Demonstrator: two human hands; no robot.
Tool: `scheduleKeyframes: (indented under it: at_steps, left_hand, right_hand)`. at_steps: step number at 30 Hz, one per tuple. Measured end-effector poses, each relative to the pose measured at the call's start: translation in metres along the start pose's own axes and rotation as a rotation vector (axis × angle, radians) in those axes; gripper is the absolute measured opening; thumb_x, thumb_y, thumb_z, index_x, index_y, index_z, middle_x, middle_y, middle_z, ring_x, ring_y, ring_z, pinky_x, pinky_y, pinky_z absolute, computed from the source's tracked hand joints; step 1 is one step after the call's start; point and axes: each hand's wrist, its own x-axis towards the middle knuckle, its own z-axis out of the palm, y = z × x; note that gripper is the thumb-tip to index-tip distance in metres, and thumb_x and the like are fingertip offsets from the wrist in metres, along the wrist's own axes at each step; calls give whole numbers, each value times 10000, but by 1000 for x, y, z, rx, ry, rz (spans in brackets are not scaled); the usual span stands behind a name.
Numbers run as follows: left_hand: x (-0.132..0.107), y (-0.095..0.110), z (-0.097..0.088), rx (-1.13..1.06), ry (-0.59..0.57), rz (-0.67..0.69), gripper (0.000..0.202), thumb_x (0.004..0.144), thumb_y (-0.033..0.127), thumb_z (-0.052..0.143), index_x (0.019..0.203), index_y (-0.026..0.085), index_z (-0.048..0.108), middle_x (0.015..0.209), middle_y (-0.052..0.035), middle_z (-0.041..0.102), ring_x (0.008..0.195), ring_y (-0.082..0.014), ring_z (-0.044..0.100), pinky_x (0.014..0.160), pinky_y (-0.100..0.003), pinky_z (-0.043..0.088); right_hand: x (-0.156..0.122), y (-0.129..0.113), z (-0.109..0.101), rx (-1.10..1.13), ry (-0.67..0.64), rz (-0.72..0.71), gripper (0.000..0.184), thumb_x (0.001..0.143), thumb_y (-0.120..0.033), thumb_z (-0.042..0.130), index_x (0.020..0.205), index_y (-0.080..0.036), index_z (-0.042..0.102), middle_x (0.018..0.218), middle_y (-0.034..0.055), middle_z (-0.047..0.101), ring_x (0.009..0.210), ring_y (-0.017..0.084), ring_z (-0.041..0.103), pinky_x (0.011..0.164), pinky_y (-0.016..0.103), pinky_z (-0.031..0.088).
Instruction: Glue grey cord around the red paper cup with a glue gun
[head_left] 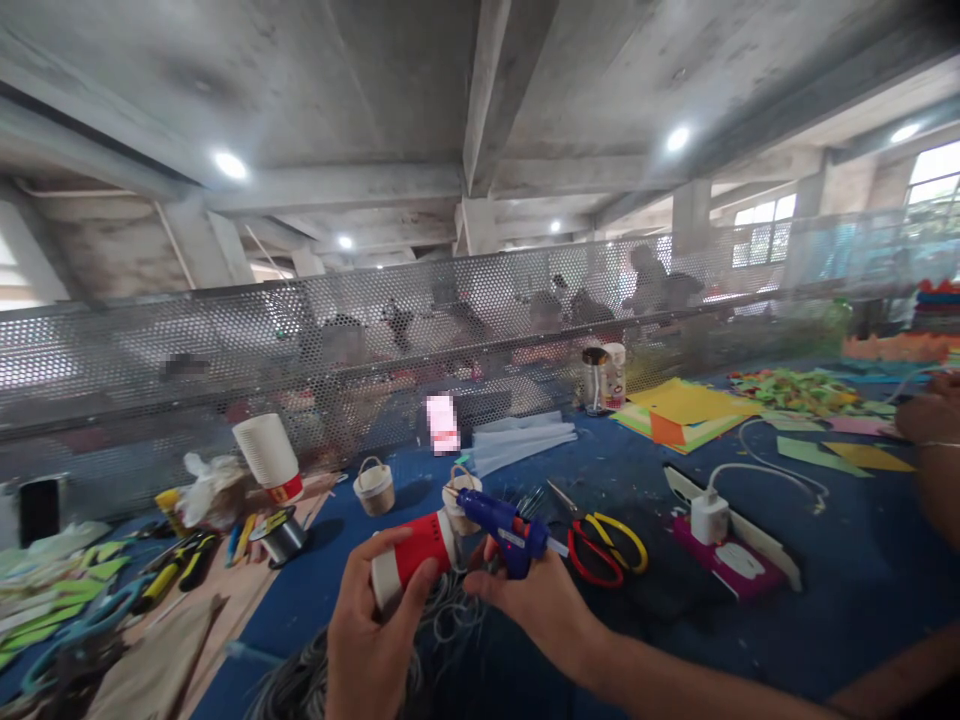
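Note:
My left hand [379, 610] is wrapped round a red and white paper cup [421, 550], which lies tilted on its side in the grip. In my right hand [540, 600] is a blue hot glue gun [499, 525], its nozzle pointing left just above the cup's end. Behind the nozzle stands a small handled basket [461, 500], partly covered by the gun. A second small basket [373, 487] stands to its left. Grey cord [300, 680] lies in a loose coil under my hands. Scissors with red and yellow handles [600, 545] rest right of the gun.
Stacked paper cups [262, 450], a wire spool [279, 537] and pliers [176, 570] are at left. A power strip with a white plug [731, 550] lies at right, near coloured paper [682, 405]. A perforated metal screen [420, 330] bounds the back. Another person's arm [934, 450] shows far right.

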Motion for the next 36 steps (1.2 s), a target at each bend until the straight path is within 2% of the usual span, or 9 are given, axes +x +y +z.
scheduleKeyframes:
  at_steps: [4,7,13,16,20,22,27,32,36]
  left_hand:
    - [-1,4,0,5,-1,-32,514,688,558,758,1046,215,624,813,-8,701,629,-202,637,579,-290,527]
    - [-1,6,0,1,-19,-61,522,681,563,764,1048,218,626,769,5,690,588,-191,612,540,-277,502]
    - [-1,8,3,-73,-29,-104,511,684,558,767,1041,218,635,801,6,704,631,-193,620,572,-276,509]
    - [-2,8,4,-151,-77,-121,485,704,525,769,1050,221,618,828,10,717,663,-183,624,596,-258,517]
    - [-2,8,4,-162,-81,-128,455,716,503,771,1042,226,616,829,18,716,668,-167,608,606,-236,507]
    - [-2,9,4,-160,-86,-139,452,717,504,769,1040,226,617,797,27,706,632,-159,591,581,-230,494]
    - [-2,11,5,-184,-84,-147,451,706,497,779,1026,219,622,800,23,701,636,-154,592,577,-226,495]
    - [-1,8,4,-209,-97,-154,466,695,500,788,1026,217,623,849,7,722,686,-170,627,616,-240,530]
    - [1,3,4,-191,-131,-172,490,696,507,785,1050,220,605,737,30,696,583,-156,592,538,-231,495]
  right_hand:
    - [0,-6,0,-50,31,-28,139,671,-225,761,720,-164,646,665,-12,636,626,151,546,628,276,476]
    - [1,-6,-3,-91,43,-32,143,697,-262,752,749,-170,655,690,-3,645,644,163,565,650,292,481]
    - [-3,5,3,47,34,-22,320,584,-318,859,795,-208,645,712,-8,671,652,189,611,619,291,512]
    - [-3,8,7,94,73,-30,281,610,-277,824,788,-208,619,721,0,677,653,194,626,645,310,532]
    - [-1,0,6,71,138,-56,214,629,-235,777,764,-219,611,721,9,684,676,213,646,670,332,555]
    - [-2,-3,3,74,106,-63,210,640,-246,787,774,-220,627,751,13,694,706,220,655,688,335,561]
    - [-4,0,1,152,20,-6,347,584,-246,852,847,-218,627,778,-4,699,715,216,659,715,336,547]
    - [0,4,2,142,47,-46,238,643,-261,778,823,-206,633,753,8,691,694,200,646,672,312,535]
    - [4,0,1,18,104,-91,182,640,-254,747,773,-205,633,740,24,701,679,210,654,663,329,556]
